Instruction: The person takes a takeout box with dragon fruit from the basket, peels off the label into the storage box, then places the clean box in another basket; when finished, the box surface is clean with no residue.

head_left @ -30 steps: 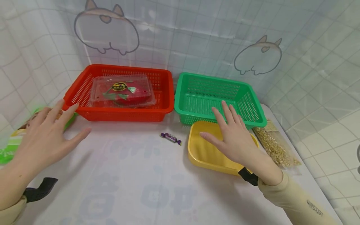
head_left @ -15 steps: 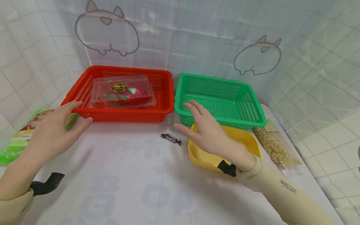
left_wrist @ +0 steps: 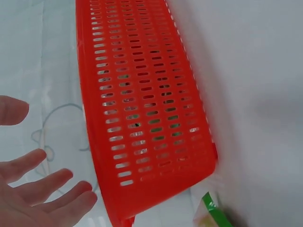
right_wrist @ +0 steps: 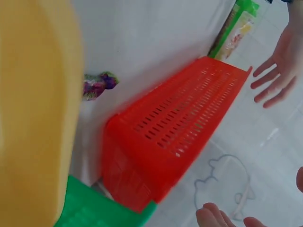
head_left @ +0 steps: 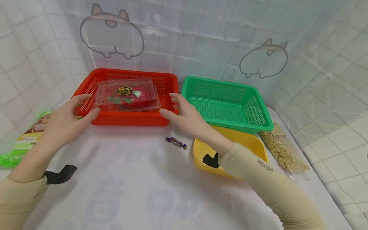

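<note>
A red basket (head_left: pixel 129 119) stands at the back left. In it lies a clear lidded plastic box (head_left: pixel 126 95) with a black-and-gold label, something pinkish red and green showing through. My left hand (head_left: pixel 67 119) hovers at the basket's left end, fingers spread and empty. At its right end is my right hand (head_left: pixel 187 116), fingers loosely bent with nothing between them, overlapping the rim in the head view. In the left wrist view, the left fingers (left_wrist: pixel 35 165) are apart from the basket. The right wrist view catches only fingertips (right_wrist: pixel 208 215) of the right hand.
A green basket (head_left: pixel 227 124) stands to the right, with a yellow basin (head_left: pixel 207 153) in front, under the right forearm. A wrapped candy (head_left: pixel 176 142) lies mid-table. A bag of grains (head_left: pixel 281 150) lies far right, a green-and-yellow packet (head_left: pixel 26 140) far left.
My right hand has swept left from over the yellow basin to the red basket's right end. My left hand has shifted slightly right and farther in. The baskets and box stay put.
</note>
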Demonstrator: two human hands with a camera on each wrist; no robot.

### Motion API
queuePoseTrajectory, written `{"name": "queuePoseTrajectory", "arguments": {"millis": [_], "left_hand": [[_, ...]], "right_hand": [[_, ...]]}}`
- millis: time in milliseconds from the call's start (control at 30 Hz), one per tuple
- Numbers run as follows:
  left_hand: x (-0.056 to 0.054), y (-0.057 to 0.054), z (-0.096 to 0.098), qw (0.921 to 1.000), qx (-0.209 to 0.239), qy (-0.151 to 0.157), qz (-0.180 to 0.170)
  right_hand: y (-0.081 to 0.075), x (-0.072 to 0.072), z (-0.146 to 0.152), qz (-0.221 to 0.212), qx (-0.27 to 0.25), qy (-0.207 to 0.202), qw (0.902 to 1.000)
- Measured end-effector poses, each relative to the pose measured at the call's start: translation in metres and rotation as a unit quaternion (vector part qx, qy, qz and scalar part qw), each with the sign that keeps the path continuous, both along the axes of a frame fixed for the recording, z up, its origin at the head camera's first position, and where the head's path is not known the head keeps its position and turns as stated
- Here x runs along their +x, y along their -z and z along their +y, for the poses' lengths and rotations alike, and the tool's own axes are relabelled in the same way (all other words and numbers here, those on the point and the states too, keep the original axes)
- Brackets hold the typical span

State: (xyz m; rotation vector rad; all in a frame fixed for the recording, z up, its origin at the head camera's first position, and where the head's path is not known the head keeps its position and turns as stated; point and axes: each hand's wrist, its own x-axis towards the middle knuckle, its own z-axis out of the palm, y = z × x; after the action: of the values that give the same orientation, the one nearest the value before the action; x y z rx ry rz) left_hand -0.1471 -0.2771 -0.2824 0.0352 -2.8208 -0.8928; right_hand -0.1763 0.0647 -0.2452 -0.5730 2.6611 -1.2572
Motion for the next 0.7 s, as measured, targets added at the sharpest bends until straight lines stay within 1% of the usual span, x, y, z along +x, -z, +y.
{"name": "queuePoseTrajectory", "arguments": {"millis": [100,233,367,467,567,700], "left_hand": [[-0.010,-0.001,0.001,0.9998,0.015,-0.006,0.011],[-0.026,-0.003,0.001,0.9991,0.036,-0.008,0.021],[-0.044,-0.005,-0.001,0.9977,0.065,-0.007,0.016],[-0.057,-0.006,-0.003,0.9946,0.104,-0.003,-0.006],[-0.069,-0.007,-0.005,0.9899,0.135,0.006,-0.042],[-0.082,-0.007,-0.004,0.9838,0.153,0.020,-0.091]], "right_hand": [[0.002,-0.011,-0.013,-0.029,-0.017,0.010,0.9994],[0.007,-0.029,-0.026,-0.057,-0.047,0.027,0.9969],[0.013,-0.047,-0.038,-0.076,-0.069,0.052,0.9934],[0.017,-0.059,-0.047,-0.088,-0.075,0.058,0.9915],[0.021,-0.068,-0.057,-0.098,-0.091,0.053,0.9896],[0.025,-0.078,-0.071,-0.102,-0.109,0.044,0.9878]]}}
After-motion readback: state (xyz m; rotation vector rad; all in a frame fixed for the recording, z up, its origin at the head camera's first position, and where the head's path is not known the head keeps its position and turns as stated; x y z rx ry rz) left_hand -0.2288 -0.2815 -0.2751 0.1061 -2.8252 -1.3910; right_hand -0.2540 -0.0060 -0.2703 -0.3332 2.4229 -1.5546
